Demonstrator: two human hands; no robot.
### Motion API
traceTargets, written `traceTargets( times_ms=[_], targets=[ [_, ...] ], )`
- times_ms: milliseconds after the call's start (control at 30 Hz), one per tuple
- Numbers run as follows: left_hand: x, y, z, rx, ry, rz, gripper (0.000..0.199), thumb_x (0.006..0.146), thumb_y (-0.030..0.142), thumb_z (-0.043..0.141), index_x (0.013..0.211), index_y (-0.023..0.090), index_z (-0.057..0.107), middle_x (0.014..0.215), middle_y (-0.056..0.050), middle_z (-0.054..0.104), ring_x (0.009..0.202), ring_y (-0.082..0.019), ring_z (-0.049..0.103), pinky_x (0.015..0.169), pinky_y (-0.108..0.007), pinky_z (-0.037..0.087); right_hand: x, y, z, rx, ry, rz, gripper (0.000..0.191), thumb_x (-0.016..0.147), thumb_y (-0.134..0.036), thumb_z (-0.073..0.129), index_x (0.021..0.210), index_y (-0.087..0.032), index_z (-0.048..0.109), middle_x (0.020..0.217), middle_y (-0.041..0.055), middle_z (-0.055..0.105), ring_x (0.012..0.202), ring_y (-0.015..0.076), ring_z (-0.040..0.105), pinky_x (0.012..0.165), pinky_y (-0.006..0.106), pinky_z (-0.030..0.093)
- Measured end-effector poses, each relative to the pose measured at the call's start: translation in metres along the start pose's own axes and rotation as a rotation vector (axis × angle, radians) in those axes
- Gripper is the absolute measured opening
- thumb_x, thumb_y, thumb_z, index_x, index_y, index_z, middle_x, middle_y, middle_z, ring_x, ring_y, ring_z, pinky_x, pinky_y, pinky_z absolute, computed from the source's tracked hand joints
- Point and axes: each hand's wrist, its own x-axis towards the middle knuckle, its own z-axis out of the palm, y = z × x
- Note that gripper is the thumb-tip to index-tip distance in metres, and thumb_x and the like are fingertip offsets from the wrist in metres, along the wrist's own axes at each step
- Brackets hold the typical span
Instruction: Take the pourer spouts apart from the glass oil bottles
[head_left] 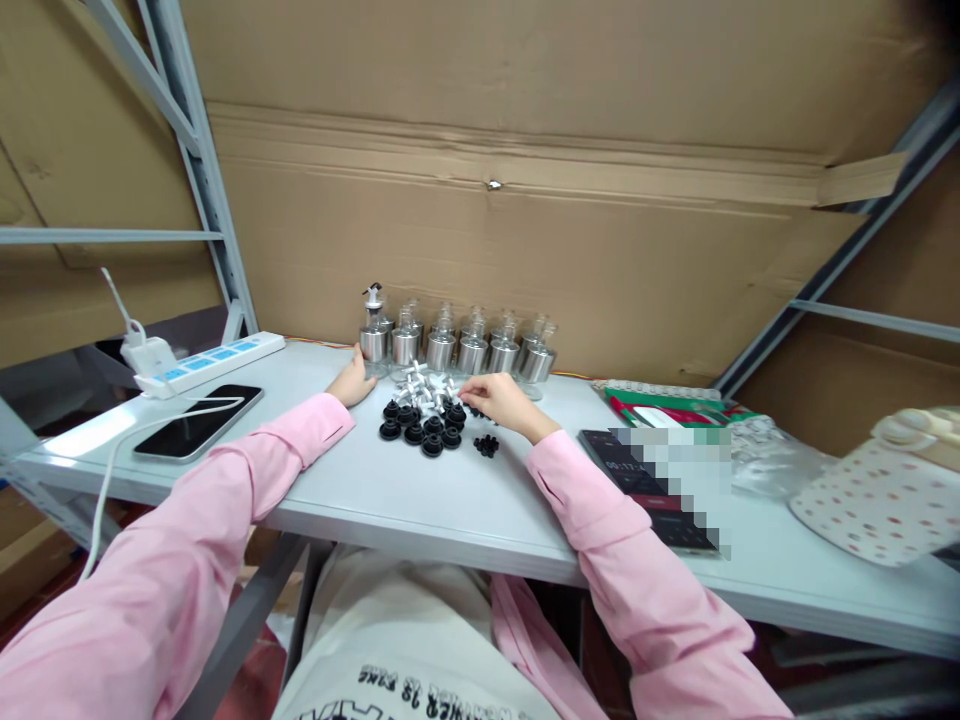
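Observation:
My left hand [352, 382] rests on the table beside the leftmost bottle [374, 343], thumb and fingers apart. That bottle is glass with a silver metal band and carries a black-and-white pourer top [373, 295]. My right hand [499, 398] has its fingertips pinched together at the right side of a heap of white plastic pieces [420, 385]; what lies between them is too small to make out. In front of the heap are several round black stoppers [431, 440]. A cluster of small black parts [486, 445] sits just below my right hand.
Several uncapped glass bottles [472, 350] with metal bands stand along the cardboard wall [525, 260]. At left are a power strip [225, 358] and a phone [202, 420] on a cable. A dark screen device [652, 490], plastic bags [772, 455] and a dotted pouch [885, 490] lie right.

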Motion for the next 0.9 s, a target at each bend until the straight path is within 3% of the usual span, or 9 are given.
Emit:
traceTargets(
  times_ms=[367, 667, 900],
  targets=[
    [-0.004, 0.011, -0.005, -0.048, -0.014, -0.039, 0.09, 0.077, 0.027, 0.056, 0.14, -0.001, -0.001, 0.138, -0.029, 0.033, 0.123, -0.033, 0.043, 0.103, -0.042, 0.034, -0.001, -0.002, 0.003, -0.022, -0.036, 0.012, 0.015, 0.078, -0.02, 0.055, 0.078, -0.013, 0.068, 0.068, 0.0027, 0.066, 0.06, 0.0108, 0.055, 0.059, 0.021, 0.039],
    [-0.004, 0.007, -0.002, -0.1, 0.037, 0.016, 0.09, 0.075, 0.031, 0.058, 0.141, 0.003, 0.003, 0.137, -0.026, 0.036, 0.121, -0.033, 0.046, 0.102, -0.042, 0.035, -0.002, -0.007, 0.002, -0.028, -0.08, 0.071, 0.012, 0.077, -0.019, 0.056, 0.073, -0.013, 0.065, 0.066, 0.002, 0.065, 0.06, 0.0109, 0.056, 0.058, 0.021, 0.039],
    [-0.005, 0.012, -0.005, -0.06, -0.001, -0.026, 0.089, 0.077, 0.027, 0.055, 0.141, 0.002, 0.0, 0.138, -0.028, 0.033, 0.121, -0.035, 0.045, 0.102, -0.045, 0.034, -0.001, -0.01, 0.001, 0.082, -0.135, 0.156, 0.008, 0.075, -0.016, 0.056, 0.073, -0.014, 0.064, 0.062, 0.0005, 0.063, 0.055, 0.0105, 0.056, 0.055, 0.021, 0.041]
  ],
)
